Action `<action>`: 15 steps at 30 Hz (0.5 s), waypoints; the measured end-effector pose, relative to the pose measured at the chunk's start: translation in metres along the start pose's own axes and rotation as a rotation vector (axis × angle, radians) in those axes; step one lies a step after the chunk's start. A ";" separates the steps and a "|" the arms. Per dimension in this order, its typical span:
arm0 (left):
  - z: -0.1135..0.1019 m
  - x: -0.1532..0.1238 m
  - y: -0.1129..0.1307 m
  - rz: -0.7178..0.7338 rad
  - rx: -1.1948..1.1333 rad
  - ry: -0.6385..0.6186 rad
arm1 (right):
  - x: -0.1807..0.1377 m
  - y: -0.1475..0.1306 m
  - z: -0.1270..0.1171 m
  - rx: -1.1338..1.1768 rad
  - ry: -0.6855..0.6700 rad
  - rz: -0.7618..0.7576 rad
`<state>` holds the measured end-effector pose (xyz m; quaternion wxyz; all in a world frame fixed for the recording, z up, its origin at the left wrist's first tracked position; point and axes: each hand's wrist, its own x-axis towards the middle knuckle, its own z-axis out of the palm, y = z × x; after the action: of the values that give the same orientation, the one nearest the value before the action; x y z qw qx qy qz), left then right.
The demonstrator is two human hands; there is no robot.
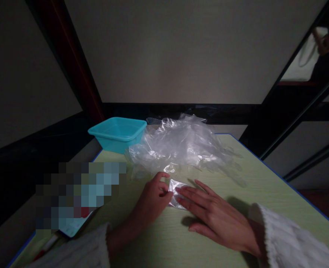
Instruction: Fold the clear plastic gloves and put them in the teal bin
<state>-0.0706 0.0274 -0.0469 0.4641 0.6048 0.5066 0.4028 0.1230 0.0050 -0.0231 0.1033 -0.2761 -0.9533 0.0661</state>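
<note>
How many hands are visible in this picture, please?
2. The left hand is at the left edge of the small clear plastic piece; the right hand rests partly on top of it. The pixelated patch at left may hide others.

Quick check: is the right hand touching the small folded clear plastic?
Touching. The head view shows the right hand laid flat, its fingertips resting directly on the small folded plastic, with no gap visible there.
</note>
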 end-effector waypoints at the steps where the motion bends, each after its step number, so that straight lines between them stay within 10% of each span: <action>1: 0.000 0.000 0.000 0.000 0.003 0.003 | 0.000 0.000 0.000 -0.009 -0.036 0.001; 10: -0.005 -0.003 0.005 0.036 0.091 0.100 | -0.004 0.005 0.005 0.032 -0.119 -0.002; 15: -0.014 -0.012 0.004 0.450 0.528 0.099 | -0.005 0.006 0.006 0.034 -0.153 0.000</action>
<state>-0.0847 0.0176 -0.0403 0.1664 0.7801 0.4692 0.3789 0.1289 0.0072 -0.0311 0.0347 -0.2683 -0.9572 0.1033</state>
